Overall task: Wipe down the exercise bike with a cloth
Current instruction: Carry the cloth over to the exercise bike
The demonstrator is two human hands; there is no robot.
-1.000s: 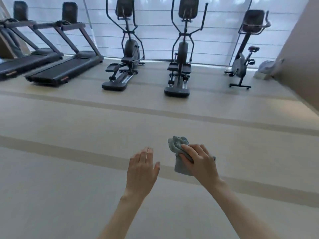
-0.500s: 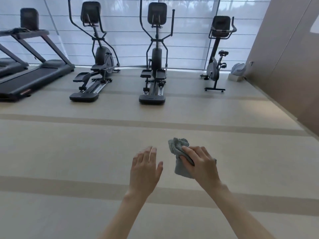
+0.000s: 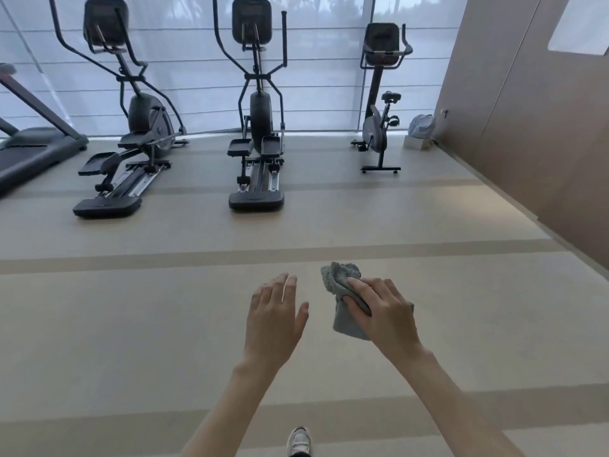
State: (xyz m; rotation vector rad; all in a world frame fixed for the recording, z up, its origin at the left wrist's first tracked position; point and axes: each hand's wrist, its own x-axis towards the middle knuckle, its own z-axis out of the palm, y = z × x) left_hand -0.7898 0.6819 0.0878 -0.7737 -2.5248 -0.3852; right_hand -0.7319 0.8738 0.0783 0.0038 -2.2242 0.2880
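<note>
While the right hand (image 3: pixel 382 311) is gripping the bunched grey cloth (image 3: pixel 346 324) well short of the exercise bike (image 3: pixel 372 130), which is standing far ahead at the window, the left hand (image 3: pixel 273 321) is hanging relaxed and empty, equally far from the bike. The elliptical (image 3: pixel 257 120) beside the bike is risking a mix-up, and the loosely hanging cloth end is likely risking a snag.
</note>
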